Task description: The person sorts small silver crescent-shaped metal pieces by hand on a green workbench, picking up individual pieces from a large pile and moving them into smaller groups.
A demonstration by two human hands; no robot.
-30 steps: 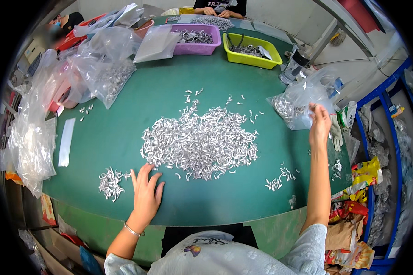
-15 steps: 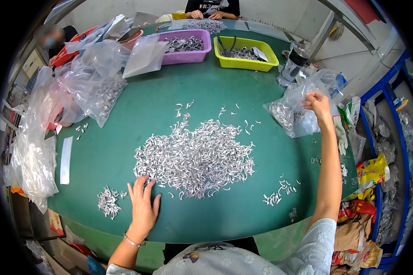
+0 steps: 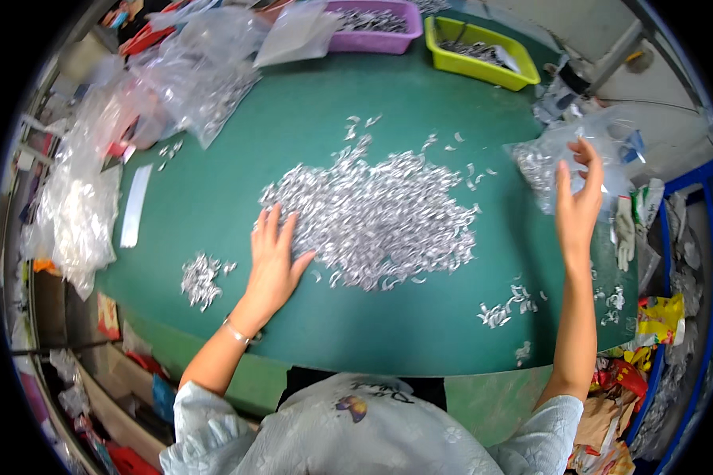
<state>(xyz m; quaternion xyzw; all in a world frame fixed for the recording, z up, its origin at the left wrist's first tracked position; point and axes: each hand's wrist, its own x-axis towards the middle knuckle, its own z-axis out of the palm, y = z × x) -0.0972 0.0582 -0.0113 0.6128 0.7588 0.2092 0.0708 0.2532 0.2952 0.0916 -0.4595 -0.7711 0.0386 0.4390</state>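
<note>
A wide pile of small curved silvery metal pieces (image 3: 380,214) lies mid-table. My left hand (image 3: 274,257) rests at the pile's left edge, fingers spread and fingertips touching the pieces. Over at the right, my right hand (image 3: 580,190) is raised in front of a clear plastic bag (image 3: 540,166) that holds more silvery pieces. Its fingers are apart, and nothing shows between them. A small heap of the pieces (image 3: 203,279) sits near my left wrist, and another loose group (image 3: 505,307) lies left of my right forearm.
A purple basin (image 3: 376,39) and a yellow-green basin (image 3: 483,65) of metal parts stand at the back of the green table (image 3: 356,332). Plastic bags (image 3: 206,71) crowd the left side. A jar (image 3: 566,83) and a glove (image 3: 624,233) are at the right.
The view has shifted, so the table sits higher in the picture. My right hand has let go of the bag and its fingers have opened. My left hand has spread farther along the pile's edge.
</note>
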